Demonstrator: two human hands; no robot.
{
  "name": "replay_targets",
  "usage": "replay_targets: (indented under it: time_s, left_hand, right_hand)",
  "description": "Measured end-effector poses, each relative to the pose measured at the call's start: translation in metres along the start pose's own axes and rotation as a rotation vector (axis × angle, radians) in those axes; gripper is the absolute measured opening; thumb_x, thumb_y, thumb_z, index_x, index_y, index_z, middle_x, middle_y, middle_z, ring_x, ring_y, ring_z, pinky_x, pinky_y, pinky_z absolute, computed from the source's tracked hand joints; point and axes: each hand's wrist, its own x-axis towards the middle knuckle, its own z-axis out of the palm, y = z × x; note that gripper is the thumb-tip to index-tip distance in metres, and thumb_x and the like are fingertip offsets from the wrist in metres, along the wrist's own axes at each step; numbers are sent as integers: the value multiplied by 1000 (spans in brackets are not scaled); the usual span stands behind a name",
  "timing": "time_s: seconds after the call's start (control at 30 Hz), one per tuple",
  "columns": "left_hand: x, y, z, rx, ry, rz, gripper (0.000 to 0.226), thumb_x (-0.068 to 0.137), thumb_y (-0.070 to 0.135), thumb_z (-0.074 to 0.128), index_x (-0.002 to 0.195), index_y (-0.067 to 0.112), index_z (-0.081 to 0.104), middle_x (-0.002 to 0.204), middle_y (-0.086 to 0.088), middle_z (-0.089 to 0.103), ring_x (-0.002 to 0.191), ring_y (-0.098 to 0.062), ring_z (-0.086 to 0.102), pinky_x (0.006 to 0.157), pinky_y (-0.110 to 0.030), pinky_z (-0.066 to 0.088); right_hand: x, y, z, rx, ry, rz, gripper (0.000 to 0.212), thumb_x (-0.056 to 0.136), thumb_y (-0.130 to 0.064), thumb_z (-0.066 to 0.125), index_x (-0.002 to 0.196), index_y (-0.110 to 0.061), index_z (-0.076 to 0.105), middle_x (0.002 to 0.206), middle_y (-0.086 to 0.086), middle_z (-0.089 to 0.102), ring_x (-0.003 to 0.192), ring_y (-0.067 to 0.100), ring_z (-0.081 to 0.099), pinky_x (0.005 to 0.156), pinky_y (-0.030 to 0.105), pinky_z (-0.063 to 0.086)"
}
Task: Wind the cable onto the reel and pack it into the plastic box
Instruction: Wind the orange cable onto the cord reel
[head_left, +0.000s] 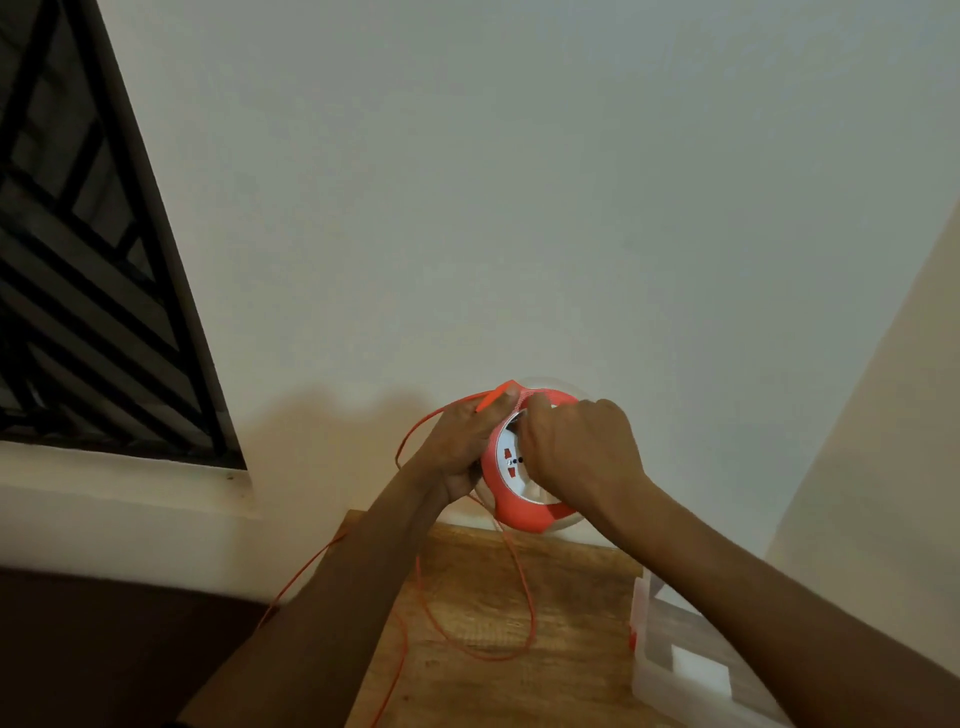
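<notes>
Clearly, the winding step was in hand: above the desk (519, 597), the left hand (462, 447) gripped the reel (519, 499), the right hand (576, 452) had its fingers closed on the reel's face, loose cable (522, 587) hung below, needing more turns before the plastic box (675, 670) beside the desk.

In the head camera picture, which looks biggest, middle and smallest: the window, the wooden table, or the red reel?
1. Window, though cut off by the frame.
2. Wooden table, partly hidden by arms.
3. Reel, clearly smallest, held in both hands.
</notes>
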Motion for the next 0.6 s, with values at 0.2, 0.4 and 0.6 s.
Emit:
replay_targets:
  time_s: [0.2,0.4,0.6]
  left_hand:
    - [-4,2,-18,6,-3,-15,35,99,44,58,120,19,70,110,-13,78,92,-33,76,80,-44,65]
    - [-6,-2,-20,126,-45,23,30,97,45,58,111,23,73,105,-10,80,87,-30,77,75,-40,65]
    - [-5,-8,-20,131,-43,-10,30,98,44,58,112,22,73,103,-7,80,88,-29,77,76,-40,64]
  right_hand:
    - [-9,15,-4,118,-13,-401,47,68,-34,78,109,-18,63,106,3,70,89,26,64,69,37,57]
    - [-9,20,-6,-5,-181,-534,79,53,-44,91,122,-21,59,120,3,67,102,27,62,82,39,55]
    - [-11,15,0,-46,-207,-540,84,56,-45,88,128,-19,53,125,6,63,107,30,58,88,42,52]
